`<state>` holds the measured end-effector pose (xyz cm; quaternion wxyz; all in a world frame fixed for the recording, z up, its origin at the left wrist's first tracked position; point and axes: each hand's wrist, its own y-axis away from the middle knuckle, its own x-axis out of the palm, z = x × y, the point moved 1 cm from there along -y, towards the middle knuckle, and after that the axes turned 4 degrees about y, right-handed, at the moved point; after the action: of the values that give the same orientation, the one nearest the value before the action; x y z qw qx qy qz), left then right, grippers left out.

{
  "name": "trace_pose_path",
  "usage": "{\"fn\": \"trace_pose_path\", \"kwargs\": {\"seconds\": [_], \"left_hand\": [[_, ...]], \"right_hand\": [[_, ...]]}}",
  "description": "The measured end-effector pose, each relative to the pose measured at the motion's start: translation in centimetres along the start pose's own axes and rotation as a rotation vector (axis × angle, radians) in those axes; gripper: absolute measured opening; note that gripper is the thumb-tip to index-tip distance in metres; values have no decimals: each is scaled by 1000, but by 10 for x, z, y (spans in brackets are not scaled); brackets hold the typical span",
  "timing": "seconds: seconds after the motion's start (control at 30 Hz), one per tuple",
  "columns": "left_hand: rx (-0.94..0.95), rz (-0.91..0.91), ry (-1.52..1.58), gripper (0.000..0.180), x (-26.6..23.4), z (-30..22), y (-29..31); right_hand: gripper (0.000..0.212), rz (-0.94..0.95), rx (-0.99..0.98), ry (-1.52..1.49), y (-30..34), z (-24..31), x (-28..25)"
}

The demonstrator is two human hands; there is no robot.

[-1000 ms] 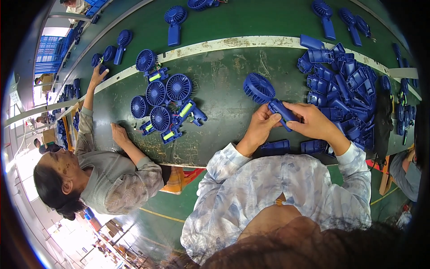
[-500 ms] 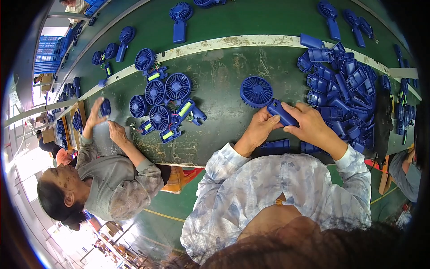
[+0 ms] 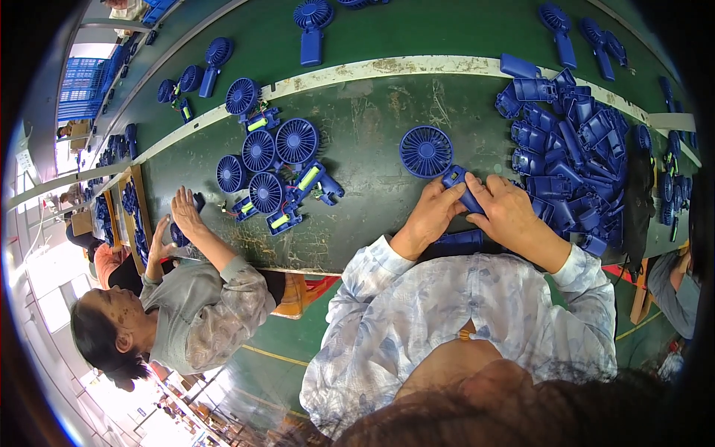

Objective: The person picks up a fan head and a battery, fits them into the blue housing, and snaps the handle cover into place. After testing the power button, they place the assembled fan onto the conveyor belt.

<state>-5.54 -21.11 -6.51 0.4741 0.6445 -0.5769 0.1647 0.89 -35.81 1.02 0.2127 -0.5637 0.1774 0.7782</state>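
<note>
Between my hands is a blue handheld fan [image 3: 426,152], its round grille pointing away from me over the green tabletop. My left hand [image 3: 433,214] grips the left side of the fan's handle. My right hand [image 3: 508,212] is closed on the handle's right side, thumb and fingers pressing on its casing. The lower handle is partly hidden by my fingers. Another blue handle shell [image 3: 458,240] lies on the table edge just below my hands.
A heap of blue handle shells [image 3: 570,164] lies to my right. Left of centre sit several open fans with yellow-green batteries [image 3: 267,192]. Finished-looking fans lie on the green belt [image 3: 417,33] past the white rail. A co-worker [image 3: 197,298] works at my left.
My right hand has shifted its fingers higher over the handle. Fans on the belt have slid slightly right. The co-worker's hands have moved lower and closer together over a blue part.
</note>
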Motion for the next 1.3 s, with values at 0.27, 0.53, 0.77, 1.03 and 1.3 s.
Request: {"fn": "trace_pose_path", "kwargs": {"seconds": [0.27, 0.53, 0.77, 1.03, 1.3], "left_hand": [[-7, 40, 35, 21, 3, 1, 3], [-60, 35, 42, 20, -5, 1, 1], [-7, 22, 62, 20, 3, 3, 4], [-22, -129, 99, 17, 6, 12, 10], [19, -122, -37, 23, 3, 13, 8]], "right_hand": [[70, 59, 51, 66, 3, 9, -6], [71, 100, 42, 167, 5, 17, 2], [77, -20, 16, 108, 9, 10, 10], [70, -59, 69, 118, 8, 8, 18], [61, -139, 24, 10, 9, 3, 11]]}}
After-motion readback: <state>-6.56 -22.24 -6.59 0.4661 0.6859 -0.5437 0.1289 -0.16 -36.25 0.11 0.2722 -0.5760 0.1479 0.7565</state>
